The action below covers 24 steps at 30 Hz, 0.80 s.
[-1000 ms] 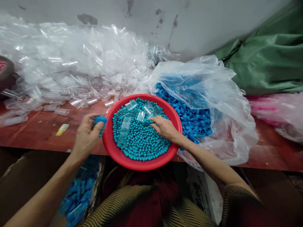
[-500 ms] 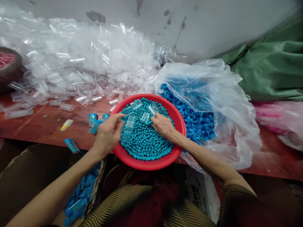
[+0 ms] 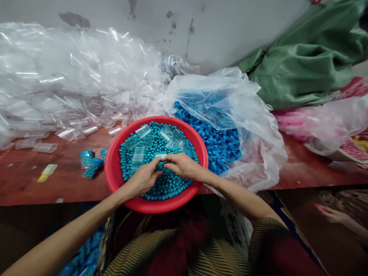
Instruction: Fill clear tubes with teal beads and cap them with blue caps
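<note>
A red basin (image 3: 110, 161) full of small turquoise beads (image 3: 169, 188) stands before me. Several clear plastic tubes (image 3: 138, 154) lie on the beads. My left hand (image 3: 145, 177) and my right hand (image 3: 184, 165) meet over the middle of the basin, fingers curled and fingertips close together. A clear tube (image 3: 161, 155) shows just behind the fingertips, and both hands seem closed on it; the fingers hide most of it. Left of the basin, a few bead-filled tubes with blue caps (image 3: 91, 168) rest on the red table (image 3: 74, 191).
A large heap of clear tubes (image 3: 57, 76) fills the back left. Blue caps (image 3: 221, 145) spill from a plastic bag (image 3: 258, 161) at the basin's right. Blue-capped tubes (image 3: 89, 249) lie in a box below. Another person's hand (image 3: 330, 214) appears at the right edge.
My hands have come together over the basin; before, the left was at its left rim and the right touched a tube. A capped tube at the table's front edge is gone. The view shifted right.
</note>
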Each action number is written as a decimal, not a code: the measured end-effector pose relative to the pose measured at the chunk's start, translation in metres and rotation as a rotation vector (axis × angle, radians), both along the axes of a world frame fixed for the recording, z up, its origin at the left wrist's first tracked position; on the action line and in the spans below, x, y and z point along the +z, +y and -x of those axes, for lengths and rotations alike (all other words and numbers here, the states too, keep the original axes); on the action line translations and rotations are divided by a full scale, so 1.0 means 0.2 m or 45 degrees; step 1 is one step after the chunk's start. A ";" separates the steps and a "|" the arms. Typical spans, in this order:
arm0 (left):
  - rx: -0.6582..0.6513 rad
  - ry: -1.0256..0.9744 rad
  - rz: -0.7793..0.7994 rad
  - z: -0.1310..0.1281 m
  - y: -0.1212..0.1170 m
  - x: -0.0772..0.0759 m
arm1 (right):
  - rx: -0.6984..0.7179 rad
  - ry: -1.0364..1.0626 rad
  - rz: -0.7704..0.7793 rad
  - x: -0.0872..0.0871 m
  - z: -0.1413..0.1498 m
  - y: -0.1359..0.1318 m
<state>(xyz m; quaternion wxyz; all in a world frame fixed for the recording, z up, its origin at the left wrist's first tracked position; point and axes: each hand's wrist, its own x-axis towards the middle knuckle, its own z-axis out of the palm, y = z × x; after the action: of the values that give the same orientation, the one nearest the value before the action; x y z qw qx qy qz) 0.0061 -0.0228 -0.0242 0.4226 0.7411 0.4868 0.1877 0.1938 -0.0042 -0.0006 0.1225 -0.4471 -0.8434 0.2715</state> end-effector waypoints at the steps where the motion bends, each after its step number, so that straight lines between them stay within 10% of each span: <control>1: 0.046 -0.059 0.098 0.00 0.00 0.01 | -0.076 -0.097 -0.011 0.03 -0.05 0.03; 4: 0.183 -0.253 0.496 -0.02 -0.01 0.03 | -0.251 -0.485 -0.172 0.11 -0.20 0.09; 11: 0.114 -0.559 0.838 -0.03 -0.01 0.09 | 0.098 -0.983 -0.337 0.05 -0.25 0.10; 24: 0.031 -0.888 1.026 0.01 -0.02 0.14 | 0.195 -1.026 -0.411 -0.03 -0.20 0.12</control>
<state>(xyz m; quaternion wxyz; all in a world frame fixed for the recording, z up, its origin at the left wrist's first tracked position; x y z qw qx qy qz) 0.0046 -0.0259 0.0030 0.8083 0.4078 0.3596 0.2260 0.2335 0.0198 -0.0068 -0.1685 -0.4287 -0.8861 -0.0513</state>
